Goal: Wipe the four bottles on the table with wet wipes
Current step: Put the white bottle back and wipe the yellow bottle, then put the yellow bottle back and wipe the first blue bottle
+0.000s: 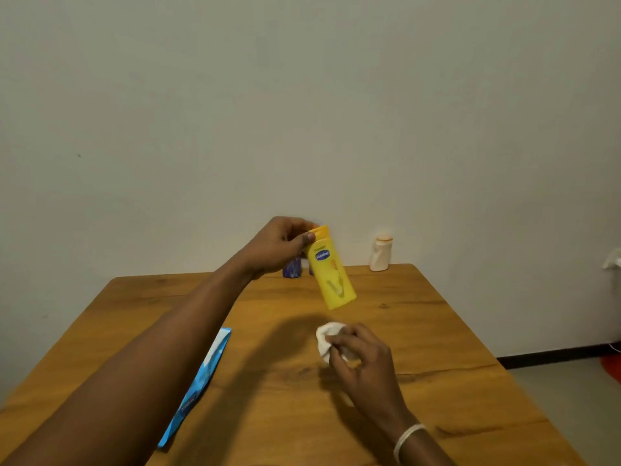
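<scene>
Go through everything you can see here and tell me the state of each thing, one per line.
yellow bottle: held in the air by its cap end, tilted, cap shut
left hand: grips the yellow bottle's cap end
right hand: holds the crumpled wet wipe
wet wipe: bunched up, apart from the bottle
white bottle: upright at the table's far edge
blue bottles: on the table, mostly hidden behind the left hand
wipes packet: lying flat on the table
</scene>
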Motion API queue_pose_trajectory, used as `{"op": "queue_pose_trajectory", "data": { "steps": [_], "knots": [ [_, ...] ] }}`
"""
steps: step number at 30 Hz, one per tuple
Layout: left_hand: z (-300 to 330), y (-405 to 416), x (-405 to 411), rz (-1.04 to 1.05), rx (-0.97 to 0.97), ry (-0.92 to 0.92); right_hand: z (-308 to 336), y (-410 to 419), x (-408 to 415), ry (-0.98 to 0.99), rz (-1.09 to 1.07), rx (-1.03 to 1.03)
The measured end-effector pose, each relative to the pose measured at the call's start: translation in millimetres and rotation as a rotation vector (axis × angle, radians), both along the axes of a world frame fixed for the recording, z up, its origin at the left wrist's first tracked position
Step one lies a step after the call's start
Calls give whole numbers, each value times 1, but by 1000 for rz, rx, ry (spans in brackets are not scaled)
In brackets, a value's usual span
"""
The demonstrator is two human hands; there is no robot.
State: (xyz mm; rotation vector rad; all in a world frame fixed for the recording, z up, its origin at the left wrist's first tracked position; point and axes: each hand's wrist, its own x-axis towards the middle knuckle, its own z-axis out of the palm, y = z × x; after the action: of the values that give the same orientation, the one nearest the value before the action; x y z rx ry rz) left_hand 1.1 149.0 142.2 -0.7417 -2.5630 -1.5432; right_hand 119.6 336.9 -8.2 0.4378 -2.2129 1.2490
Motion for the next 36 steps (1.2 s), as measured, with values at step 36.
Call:
{"op": "queue_pose_trajectory", "data": {
  "steps": [36],
  "knots": [
    [-65,107,-133,316,-216,182,7,36,-120,-741,33,-865]
  ]
}}
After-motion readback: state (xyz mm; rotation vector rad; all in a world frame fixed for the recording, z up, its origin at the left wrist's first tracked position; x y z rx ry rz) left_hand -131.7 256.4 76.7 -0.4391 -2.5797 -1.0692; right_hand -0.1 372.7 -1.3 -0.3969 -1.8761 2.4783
